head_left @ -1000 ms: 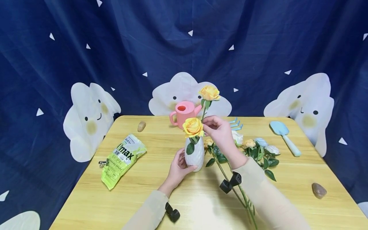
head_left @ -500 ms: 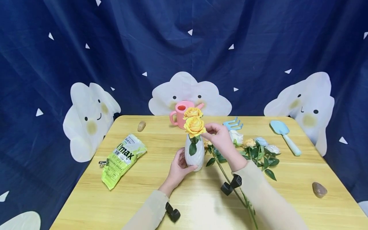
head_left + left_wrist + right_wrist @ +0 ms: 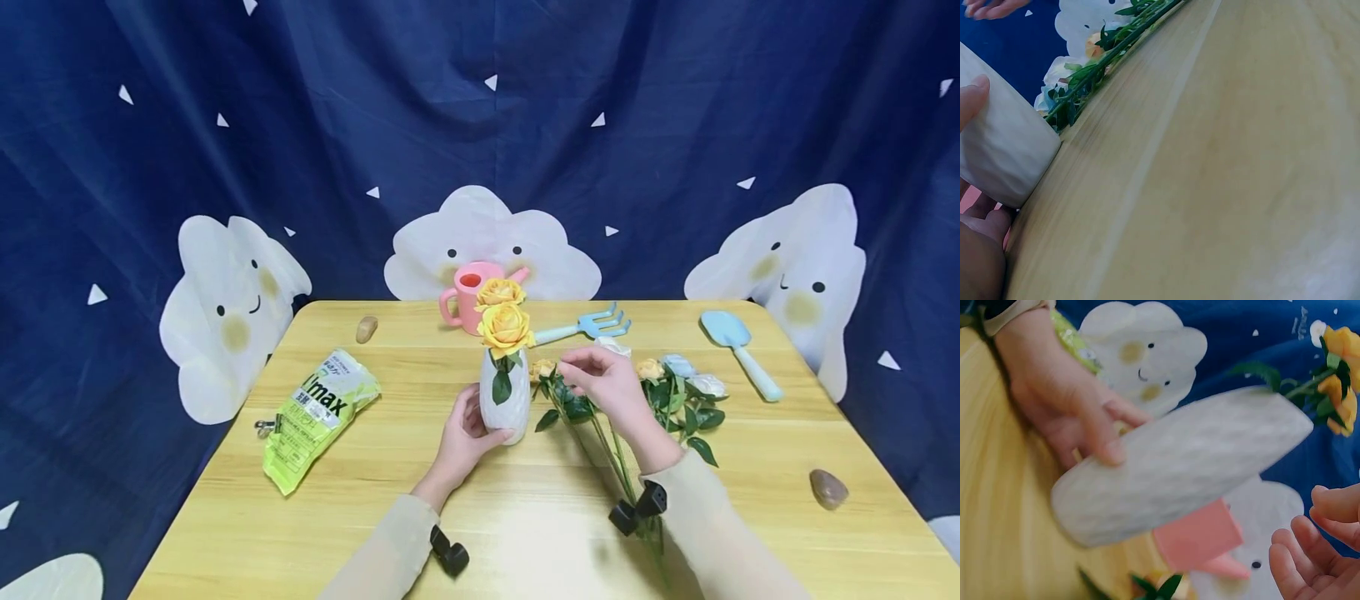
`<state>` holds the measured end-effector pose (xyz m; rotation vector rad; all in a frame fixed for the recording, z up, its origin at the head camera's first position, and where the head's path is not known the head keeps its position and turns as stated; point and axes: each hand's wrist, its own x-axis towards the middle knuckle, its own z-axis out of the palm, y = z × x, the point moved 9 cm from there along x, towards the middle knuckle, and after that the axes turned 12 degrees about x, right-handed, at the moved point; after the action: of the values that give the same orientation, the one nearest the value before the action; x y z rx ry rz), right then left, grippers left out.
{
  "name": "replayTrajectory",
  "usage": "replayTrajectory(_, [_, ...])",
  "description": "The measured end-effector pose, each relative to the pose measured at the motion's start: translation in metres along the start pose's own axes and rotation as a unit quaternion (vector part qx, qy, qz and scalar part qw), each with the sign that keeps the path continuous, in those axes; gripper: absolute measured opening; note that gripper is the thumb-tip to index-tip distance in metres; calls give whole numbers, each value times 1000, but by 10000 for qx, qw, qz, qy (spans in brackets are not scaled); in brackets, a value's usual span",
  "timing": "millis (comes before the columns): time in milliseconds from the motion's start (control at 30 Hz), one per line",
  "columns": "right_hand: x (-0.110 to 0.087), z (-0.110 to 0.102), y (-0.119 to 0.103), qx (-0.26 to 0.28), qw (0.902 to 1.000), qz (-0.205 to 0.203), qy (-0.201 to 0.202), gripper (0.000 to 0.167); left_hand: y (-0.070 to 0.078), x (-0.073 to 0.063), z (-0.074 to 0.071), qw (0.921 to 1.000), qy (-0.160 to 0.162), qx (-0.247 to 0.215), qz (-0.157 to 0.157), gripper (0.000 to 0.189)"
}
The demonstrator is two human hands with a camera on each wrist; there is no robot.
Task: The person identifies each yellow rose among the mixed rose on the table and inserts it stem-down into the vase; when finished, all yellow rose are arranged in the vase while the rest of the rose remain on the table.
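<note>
A white textured vase (image 3: pixel 507 410) stands on the table with two yellow roses in it, one front rose (image 3: pixel 506 327) and one rear rose (image 3: pixel 499 291). My left hand (image 3: pixel 463 446) grips the vase low down, thumb across its near side. To the right of the vase, my right hand (image 3: pixel 611 392) hovers over loose flowers, fingers loosely bent; the right wrist view shows nothing in the right hand (image 3: pixel 1319 550). Beneath and beside that hand lie several artificial flowers, among them a yellow rose (image 3: pixel 543 369), a blue rose (image 3: pixel 678 365) and a white rose (image 3: pixel 707 385). The right forearm partly hides their stems.
Behind the vase are a pink watering can (image 3: pixel 471 302) and a blue hand rake (image 3: pixel 596 323). A blue trowel (image 3: pixel 738 350) lies at the back right. A green bag (image 3: pixel 318 421) is on the left. One stone (image 3: pixel 367 329) lies back left, another stone (image 3: pixel 828 489) right.
The rear yellow rose has gone down into the vase. My right hand has let go of it and moved right and down, away from the vase. The left hand keeps its hold.
</note>
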<state>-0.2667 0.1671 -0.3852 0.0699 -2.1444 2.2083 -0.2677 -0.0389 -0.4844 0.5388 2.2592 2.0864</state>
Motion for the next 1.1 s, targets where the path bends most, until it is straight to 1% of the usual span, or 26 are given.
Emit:
replayTrajectory(100, [-6,-8,17,42,9996,268,10,28,0,0,-2,10000,35,43,-13,75])
replayTrajectory(200, [-13,-17,37,-37,9986,526,76,30,1,0,-2,10000,9,67,-15,74])
replayTrajectory(333, [-23,-29,66,-355,9953,877,224,35,0,0,1,9999,-85,44,-52,74])
replayTrajectory(467, [-27,-33,84,-572,9928,1032,192,34,1,0,1,9999,-82,-10,-68,74])
replayTrajectory(567, [-28,-31,92,-902,9898,1096,129,33,1,0,0,10000,-56,-35,-70,73])
replayTrajectory(700, [-28,-27,99,-1434,9816,1258,-3,33,1,0,0,9999,-83,-19,-95,74])
replayTrajectory(833, [-26,-21,102,-1592,9779,1349,-134,31,1,-1,1,9999,-93,-42,-109,74])
replayTrajectory(1033, [-26,-13,104,-1698,9728,1554,-279,27,-19,3,0,9999,-16,-76,-90,76])
replayTrajectory(1100, [-27,-11,105,-1815,9700,1591,-297,27,-22,4,-1,10000,10,-21,-35,76])
